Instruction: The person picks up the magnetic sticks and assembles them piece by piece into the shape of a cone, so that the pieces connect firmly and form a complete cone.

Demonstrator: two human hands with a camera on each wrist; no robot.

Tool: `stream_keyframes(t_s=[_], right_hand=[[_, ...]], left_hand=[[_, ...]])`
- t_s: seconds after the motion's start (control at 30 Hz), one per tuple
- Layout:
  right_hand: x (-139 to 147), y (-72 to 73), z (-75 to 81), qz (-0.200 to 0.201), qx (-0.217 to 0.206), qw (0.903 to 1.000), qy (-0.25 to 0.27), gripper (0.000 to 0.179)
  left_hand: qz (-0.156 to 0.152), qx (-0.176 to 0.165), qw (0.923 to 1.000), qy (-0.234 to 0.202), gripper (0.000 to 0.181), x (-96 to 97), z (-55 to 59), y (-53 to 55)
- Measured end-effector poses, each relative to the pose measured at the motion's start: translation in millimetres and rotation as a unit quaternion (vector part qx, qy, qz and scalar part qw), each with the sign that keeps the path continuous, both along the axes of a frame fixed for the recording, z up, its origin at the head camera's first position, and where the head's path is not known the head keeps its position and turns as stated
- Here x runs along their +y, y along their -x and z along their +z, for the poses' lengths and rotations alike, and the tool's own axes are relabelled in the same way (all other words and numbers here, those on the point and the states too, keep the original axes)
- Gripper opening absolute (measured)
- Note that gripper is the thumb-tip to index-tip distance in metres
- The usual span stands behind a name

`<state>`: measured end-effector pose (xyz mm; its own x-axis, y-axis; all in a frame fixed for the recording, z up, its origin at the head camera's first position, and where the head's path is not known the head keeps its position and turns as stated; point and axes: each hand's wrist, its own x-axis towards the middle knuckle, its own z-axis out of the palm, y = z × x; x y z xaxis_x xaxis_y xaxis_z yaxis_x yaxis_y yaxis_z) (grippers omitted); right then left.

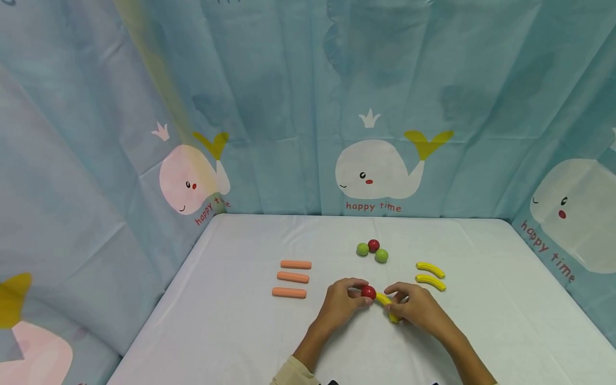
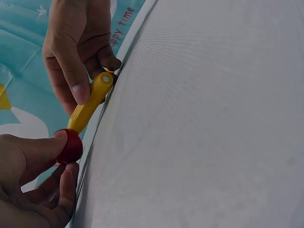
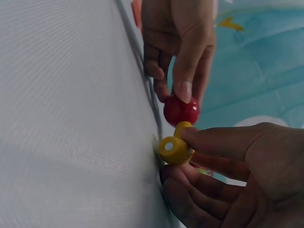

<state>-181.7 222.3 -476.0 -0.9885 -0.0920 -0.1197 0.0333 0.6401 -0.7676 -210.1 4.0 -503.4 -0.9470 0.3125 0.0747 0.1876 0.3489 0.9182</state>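
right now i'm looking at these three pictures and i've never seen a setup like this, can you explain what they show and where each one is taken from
There is no machine doing the work: the left hand and right hand are a person's own, bare. The wide picture comes from a camera worn on the head. The two darker close-ups come from cameras on the wrists, one on each.

On the white table, three orange sticks lie to the left, two green balls and a red ball sit farther back, and two yellow bananas lie to the right. The left hand pinches a second red ball; the right hand pinches a third banana, its tip seemingly against that ball.
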Motion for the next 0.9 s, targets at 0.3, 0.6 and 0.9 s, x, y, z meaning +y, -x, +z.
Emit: stream_keyframes(t_s=[0.3,0.6,0.9], right_hand=[[-2.0,-2.0,0.1,0.043,-0.031,0.9983,0.023,0.038],[-7.7,-0.1,-1.3,0.017,0.012,0.9997,-0.01,0.041],[-8.9,-2.2,-6.4,0.023,0.034,0.9984,0.04,0.037]], left_hand=[[-0.013,0.0,0.9999,0.001,0.037,-1.5,2.0,-2.0],[-0.037,-0.033,0.9974,-0.053,0.041,-4.6,4.5,-5.3],[-0.074,-0.058,0.9934,-0.067,0.045,-1.6,2.1,-6.2]])
